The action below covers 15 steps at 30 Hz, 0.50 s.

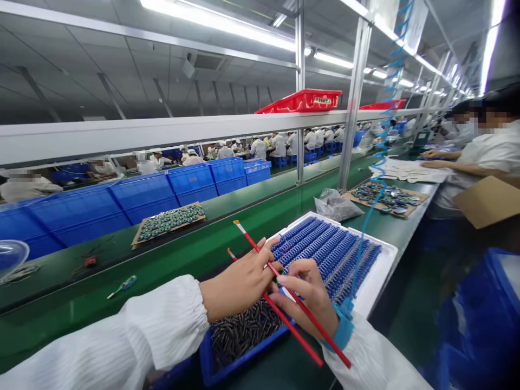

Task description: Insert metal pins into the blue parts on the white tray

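Two red-handled paintbrushes slant across my hands. The upper paintbrush (312,319) runs over my left fingers with its pale bristles pointing up and left. The lower paintbrush (296,336) passes beneath my left hand. My left hand (247,273) is closed around the brushes, palm down. Facing it, my right hand (306,295) is closed, finger and thumb pinched at the upper handle; the fingertips partly hide the contact. Under the hands stands a blue bin (206,357) of small dark cylindrical parts (244,333). Just beyond, a white tray (384,265) holds rows of blue parts (325,252).
A blue wrist strap (344,325) on my right wrist joins a coiled cord (382,146). Cardboard sheets (170,222) of round green parts, a clear plastic bag (337,206) and a green-ended tool (122,287) lie on the green bench. A co-worker (487,157) sits at right.
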Available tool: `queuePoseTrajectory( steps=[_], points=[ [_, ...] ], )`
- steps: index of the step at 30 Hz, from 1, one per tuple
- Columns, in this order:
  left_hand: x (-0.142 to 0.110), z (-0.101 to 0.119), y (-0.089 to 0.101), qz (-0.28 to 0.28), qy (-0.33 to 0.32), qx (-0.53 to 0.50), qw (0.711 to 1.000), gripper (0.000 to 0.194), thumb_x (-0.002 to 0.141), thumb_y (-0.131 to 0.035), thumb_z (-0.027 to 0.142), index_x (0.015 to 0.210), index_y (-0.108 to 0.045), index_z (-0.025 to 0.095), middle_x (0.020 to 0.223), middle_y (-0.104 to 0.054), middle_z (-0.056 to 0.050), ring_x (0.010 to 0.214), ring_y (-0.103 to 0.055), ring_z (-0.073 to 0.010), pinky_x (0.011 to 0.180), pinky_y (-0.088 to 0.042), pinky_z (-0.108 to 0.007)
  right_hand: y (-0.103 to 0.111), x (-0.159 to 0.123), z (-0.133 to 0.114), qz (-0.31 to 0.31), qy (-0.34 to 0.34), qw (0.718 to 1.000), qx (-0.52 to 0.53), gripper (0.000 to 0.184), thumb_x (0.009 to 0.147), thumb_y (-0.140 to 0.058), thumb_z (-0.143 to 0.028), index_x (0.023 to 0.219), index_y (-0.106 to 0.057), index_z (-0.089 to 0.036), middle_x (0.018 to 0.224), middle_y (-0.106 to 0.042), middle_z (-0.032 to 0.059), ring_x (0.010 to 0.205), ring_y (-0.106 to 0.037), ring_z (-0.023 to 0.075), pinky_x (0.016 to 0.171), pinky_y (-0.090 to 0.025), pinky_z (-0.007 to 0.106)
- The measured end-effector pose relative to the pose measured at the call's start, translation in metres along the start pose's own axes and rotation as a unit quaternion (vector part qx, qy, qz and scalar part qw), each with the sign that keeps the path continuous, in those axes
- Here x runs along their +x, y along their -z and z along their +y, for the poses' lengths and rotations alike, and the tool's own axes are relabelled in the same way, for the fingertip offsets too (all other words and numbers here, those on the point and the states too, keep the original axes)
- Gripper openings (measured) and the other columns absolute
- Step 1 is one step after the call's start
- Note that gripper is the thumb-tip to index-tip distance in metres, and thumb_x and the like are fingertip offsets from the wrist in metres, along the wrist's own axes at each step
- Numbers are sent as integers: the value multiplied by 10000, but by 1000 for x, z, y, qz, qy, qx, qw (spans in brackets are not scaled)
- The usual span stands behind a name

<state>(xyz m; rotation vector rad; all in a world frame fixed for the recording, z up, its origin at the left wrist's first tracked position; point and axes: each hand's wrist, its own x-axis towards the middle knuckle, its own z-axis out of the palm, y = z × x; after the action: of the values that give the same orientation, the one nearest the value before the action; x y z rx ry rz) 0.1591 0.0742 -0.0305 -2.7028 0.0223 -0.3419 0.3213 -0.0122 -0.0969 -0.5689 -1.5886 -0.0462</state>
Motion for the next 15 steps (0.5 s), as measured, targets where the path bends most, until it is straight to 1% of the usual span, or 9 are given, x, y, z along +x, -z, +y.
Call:
queuePoseTrajectory(
  steps=[2,4,6,8,10,12,13,15],
  points=[
    [-3,3,-1,3,13,6,1000,191,880,-480,22,1047,-569,43,1100,-634,-173,1417,-278,-395,1124,-344,-607,-2,-1,3,17,-24,999,24,205,1117,-608,-346,1254,-471,-278,1057,-388,54,878,-471,206,802,-436,310],
    [-5,7,2,19,16,32,999,207,865,-483,0,1050,-571,26,1072,-636,-178,1390,-338,-395,1103,-384,-591,-3,-5,5,18,-58,997,56,316,1081,-673,-442,1244,-466,-267,1074,-396,54,862,-470,197,785,-445,301],
    [-8,11,7,43,7,66,997,192,867,-472,2,1017,-590,23,993,-647,-162,1343,-414,-399,1073,-427,-578,-5,-11,6,2,-100,991,94,334,1065,-682,-496,1202,-517,-239,1082,-411,58,856,-482,189,779,-460,289],
    [-11,16,13,59,0,93,994,190,871,-450,3,975,-608,23,925,-647,-147,1292,-473,-406,1044,-457,-576,-8,-17,4,-14,-145,978,146,334,1084,-636,-525,1170,-554,-213,1117,-421,73,891,-509,197,790,-487,288],
    [-13,22,18,67,-1,103,992,204,872,-438,1,969,-617,15,886,-636,-140,1270,-501,-405,1035,-467,-569,-13,-23,2,-19,-191,958,212,373,1094,-600,-554,1198,-526,-203,1150,-428,90,963,-525,215,799,-515,279],
    [-16,26,21,72,-6,109,991,194,873,-445,9,932,-629,15,865,-625,-140,1276,-499,-401,1056,-460,-541,-19,-27,-1,-23,-237,930,281,425,1091,-598,-575,1237,-454,-203,1145,-456,101,1022,-526,225,816,-529,270],
    [-18,29,22,73,-7,109,991,190,875,-450,17,908,-636,21,855,-621,-136,1282,-492,-402,1072,-449,-530,-22,-29,-3,-29,-259,913,314,439,1093,-596,-576,1248,-416,-206,1125,-476,99,1026,-533,222,828,-529,269],
    [-21,33,24,72,-2,103,992,200,884,-447,35,895,-646,33,843,-618,-122,1291,-479,-405,1094,-428,-520,-26,-30,-7,-47,-295,879,372,430,1107,-582,-553,1246,-368,-208,1070,-509,83,973,-564,196,841,-527,259]
  ],
)
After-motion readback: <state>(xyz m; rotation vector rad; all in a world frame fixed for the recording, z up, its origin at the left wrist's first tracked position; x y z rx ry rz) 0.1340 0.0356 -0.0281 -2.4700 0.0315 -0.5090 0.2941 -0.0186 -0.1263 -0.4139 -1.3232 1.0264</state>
